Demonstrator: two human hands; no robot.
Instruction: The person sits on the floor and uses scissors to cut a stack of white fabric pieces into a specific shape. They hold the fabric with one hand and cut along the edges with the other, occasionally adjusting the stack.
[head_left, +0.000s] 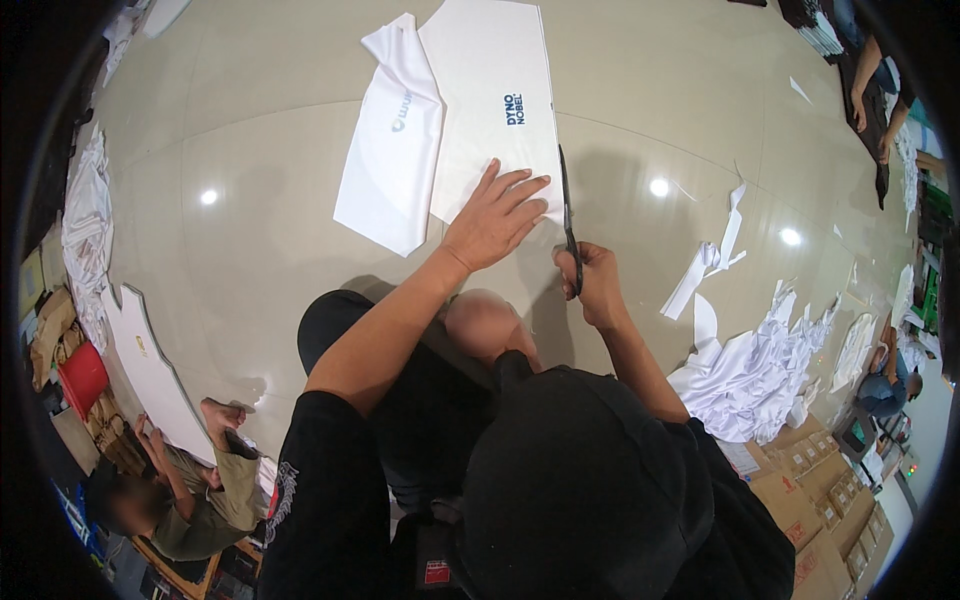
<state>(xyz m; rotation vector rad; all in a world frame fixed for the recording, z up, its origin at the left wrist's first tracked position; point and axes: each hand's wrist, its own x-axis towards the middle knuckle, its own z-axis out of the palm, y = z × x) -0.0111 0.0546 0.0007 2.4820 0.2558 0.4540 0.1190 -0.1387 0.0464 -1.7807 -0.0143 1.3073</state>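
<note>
My left hand [497, 215] lies flat with its fingers spread on a white fabric panel [480, 90] that bears a small dark blue print. In my right hand [597, 280] is a pair of black scissors [570, 225], the fingers closed round its handles. The blades point away from me along the panel's right edge; whether they are parted cannot be made out. Left of this panel, and partly against it, rests another white fabric piece [380, 170] with a corner folded over and a faint pale blue print showing.
White offcut strips [708, 255] and a heap of white fabric [765, 370] lie on the tiled floor [260, 160] to the right. Cardboard boxes [800, 490] stand at lower right. On the left, a co-worker [190, 500] sits beside a white panel stack [150, 370]. Other people are at far right.
</note>
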